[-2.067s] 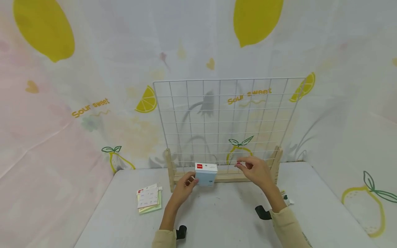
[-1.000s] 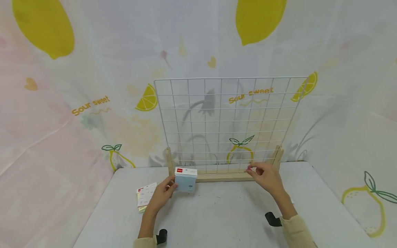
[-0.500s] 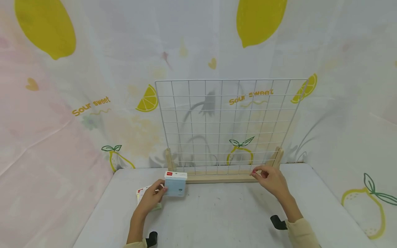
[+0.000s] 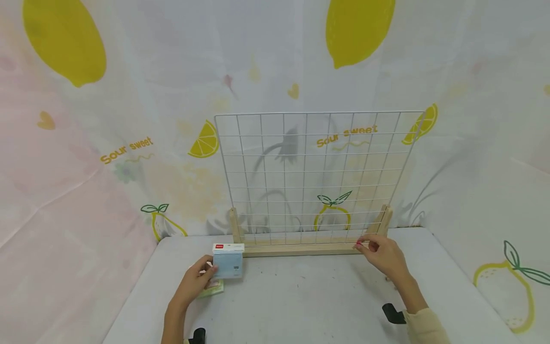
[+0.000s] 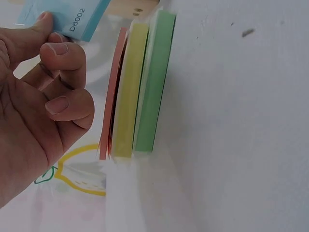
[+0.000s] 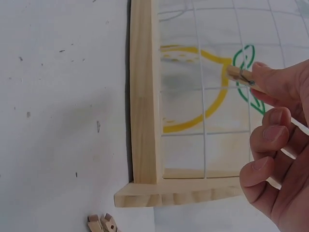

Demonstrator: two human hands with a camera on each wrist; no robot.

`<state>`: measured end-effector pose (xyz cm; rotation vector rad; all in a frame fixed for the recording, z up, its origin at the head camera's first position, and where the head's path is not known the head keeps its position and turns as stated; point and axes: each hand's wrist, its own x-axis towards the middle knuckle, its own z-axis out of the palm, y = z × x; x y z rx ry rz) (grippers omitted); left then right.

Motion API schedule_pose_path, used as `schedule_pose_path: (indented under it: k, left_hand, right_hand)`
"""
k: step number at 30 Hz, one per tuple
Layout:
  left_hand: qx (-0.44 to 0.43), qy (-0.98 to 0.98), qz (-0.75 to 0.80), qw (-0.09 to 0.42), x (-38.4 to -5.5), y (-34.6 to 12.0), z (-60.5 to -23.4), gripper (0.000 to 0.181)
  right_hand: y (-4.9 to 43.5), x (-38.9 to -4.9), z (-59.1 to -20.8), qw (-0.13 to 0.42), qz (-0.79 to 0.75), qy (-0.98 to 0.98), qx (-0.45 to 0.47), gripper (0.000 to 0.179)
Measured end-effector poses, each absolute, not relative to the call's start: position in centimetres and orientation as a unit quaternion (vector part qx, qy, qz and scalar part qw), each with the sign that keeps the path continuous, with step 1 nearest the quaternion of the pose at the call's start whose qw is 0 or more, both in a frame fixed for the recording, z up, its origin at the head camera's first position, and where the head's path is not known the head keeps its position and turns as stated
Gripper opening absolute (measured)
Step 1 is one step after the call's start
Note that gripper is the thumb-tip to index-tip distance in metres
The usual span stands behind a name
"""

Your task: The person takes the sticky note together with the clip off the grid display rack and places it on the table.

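Note:
My left hand [image 4: 192,283] pinches the side edge of a light blue pack of sticky notes [image 4: 227,265] with a white header, held upright above the table. Behind that hand lies a stack of sticky note packs [image 4: 216,289], mostly hidden in the head view. The left wrist view shows its pink pack [image 5: 114,92], yellow pack [image 5: 129,92] and green pack [image 5: 155,82]. My right hand [image 4: 384,256] pinches a small wooden clothespin [image 6: 240,76] between thumb and index finger, near the grid's lower right corner. A pink bit shows at its fingertips in the head view.
A white wire grid [image 4: 304,171] stands upright in a wooden base [image 4: 296,250] at the table's back. Small wooden clothespins [image 6: 101,224] lie on the white table [image 4: 301,306], near the base's right end. A lemon-print cloth [image 4: 167,95] hangs behind.
My left hand has carried the blue pack left and toward me, in front of the stack. The right hand has moved right and slightly down, keeping the clothespin.

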<state>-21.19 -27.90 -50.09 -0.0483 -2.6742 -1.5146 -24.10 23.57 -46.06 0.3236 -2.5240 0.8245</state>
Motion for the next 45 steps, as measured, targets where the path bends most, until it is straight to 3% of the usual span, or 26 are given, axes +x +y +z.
schedule_pose_path:
  k: [19,35,45]
  left_hand:
    - [0.024,-0.87,-0.491,0.036,-19.6,-31.3,-50.2,0.015]
    - [0.06,-0.873,-0.483,-0.008,-18.9,-33.1,-49.7,0.017]
    - [0.064,-0.885,-0.461,-0.018,-18.9,-33.8,-49.7,0.016]
  right_hand:
    - [25.8,-22.8,-46.7,0.174,0.288,-0.939,0.069,0.016]
    - [28.5,-22.1,-48.6,0.194,0.292,-0.936,0.031,0.018]
    - [29.5,-21.7,-49.1,0.175,0.293,-0.94,0.006,0.021]
